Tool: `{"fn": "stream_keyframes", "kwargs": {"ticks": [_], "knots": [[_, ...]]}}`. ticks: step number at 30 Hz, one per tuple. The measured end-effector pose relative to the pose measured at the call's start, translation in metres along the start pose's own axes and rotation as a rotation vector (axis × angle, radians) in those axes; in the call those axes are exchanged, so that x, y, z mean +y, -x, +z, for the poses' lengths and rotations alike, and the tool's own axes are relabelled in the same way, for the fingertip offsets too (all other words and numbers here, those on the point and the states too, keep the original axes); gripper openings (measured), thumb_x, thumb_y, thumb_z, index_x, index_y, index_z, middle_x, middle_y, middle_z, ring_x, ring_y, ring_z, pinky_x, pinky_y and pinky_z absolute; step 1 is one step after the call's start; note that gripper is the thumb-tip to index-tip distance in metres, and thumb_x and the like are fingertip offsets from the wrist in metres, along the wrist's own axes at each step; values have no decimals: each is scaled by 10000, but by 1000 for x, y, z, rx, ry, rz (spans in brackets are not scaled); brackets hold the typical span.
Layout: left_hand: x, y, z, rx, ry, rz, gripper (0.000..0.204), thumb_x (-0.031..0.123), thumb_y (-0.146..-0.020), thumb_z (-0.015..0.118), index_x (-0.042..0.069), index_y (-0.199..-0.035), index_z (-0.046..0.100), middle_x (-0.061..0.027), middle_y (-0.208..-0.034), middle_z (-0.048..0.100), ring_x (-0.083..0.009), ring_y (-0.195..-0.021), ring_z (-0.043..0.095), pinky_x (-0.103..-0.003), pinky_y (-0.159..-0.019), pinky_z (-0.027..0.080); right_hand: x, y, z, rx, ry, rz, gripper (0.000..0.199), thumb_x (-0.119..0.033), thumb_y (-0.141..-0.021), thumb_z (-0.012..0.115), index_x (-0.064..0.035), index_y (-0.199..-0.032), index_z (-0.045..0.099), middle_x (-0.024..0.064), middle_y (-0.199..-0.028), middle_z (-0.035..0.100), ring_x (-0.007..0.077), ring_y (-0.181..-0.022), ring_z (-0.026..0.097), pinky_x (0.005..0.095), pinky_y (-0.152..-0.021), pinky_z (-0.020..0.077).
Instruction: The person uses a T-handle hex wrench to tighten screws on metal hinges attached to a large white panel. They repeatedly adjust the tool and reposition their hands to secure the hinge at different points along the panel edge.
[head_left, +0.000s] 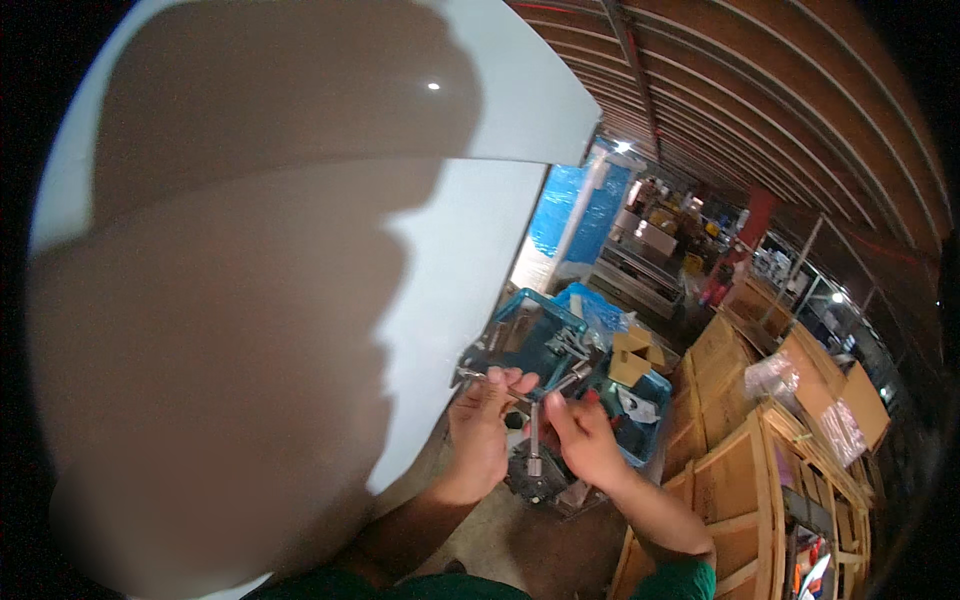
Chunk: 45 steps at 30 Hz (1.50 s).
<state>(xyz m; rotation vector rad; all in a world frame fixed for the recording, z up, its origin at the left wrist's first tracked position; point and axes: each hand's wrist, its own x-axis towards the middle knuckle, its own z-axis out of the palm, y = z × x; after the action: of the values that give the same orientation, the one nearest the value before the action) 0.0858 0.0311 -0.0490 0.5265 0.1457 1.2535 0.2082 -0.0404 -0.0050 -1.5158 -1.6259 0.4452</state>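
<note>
Between my hands is a shiny metal three-armed socket wrench [535, 440]. One arm points down with a socket at its end, another slants up to the right, and the third runs left toward my left fingers. My left hand [480, 435] pinches the left arm between thumb and fingers. Closed around the wrench near its middle is my right hand [585, 440], with its fingers partly hidden behind the thumb. Just beyond them a blue-green plastic bin [535, 310] holds metal parts and tools. Dark items lie below the wrench, too blurred to name.
A large white panel [450, 250] with a big dark shadow fills the left side. Another blue bin [655, 425] and a small open cardboard box [630, 360] are at the right. Wooden crates [735, 475] stand farther right. Blue wrapped material [560, 210] rises behind.
</note>
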Motion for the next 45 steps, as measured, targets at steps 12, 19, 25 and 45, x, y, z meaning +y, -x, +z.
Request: {"fn": "stream_keyframes", "kwargs": {"ticks": [12,19,25,45], "knots": [[-11,-9,1,-71,-200,40,404,414,-1025,519,47,-996,687,-71,-1004,709,-161,-903,649,-321,-836,526,15,-5,-35,377,1222,-1049,325,-272,-914,627,-82,-1176,632,114,-1140,633,317,-973,592,482,-783,456],[24,-5,-12,7,-268,165,387,399,-1020,524,49,-1000,686,-68,-996,706,-161,-892,647,-322,-824,525,-8,-20,-25,555,1116,-1248,399,-439,-998,540,-60,-1004,665,95,-938,649,281,-819,616,438,-681,454],[27,-5,-10,79,-292,253,372,387,-1016,527,50,-1004,686,-66,-990,703,-160,-882,645,-323,-813,524,19,-41,-26,404,970,-1204,329,-322,-1025,500,-37,-1005,663,114,-879,639,279,-757,592,439,-683,457],[15,-13,-9,168,-322,279,325,345,-1003,540,55,-1016,685,-58,-970,695,-159,-851,638,-327,-777,520,6,-31,19,93,222,-990,297,-327,-994,575,-39,-1000,646,98,-844,648,236,-703,594,411,-678,497]]}}
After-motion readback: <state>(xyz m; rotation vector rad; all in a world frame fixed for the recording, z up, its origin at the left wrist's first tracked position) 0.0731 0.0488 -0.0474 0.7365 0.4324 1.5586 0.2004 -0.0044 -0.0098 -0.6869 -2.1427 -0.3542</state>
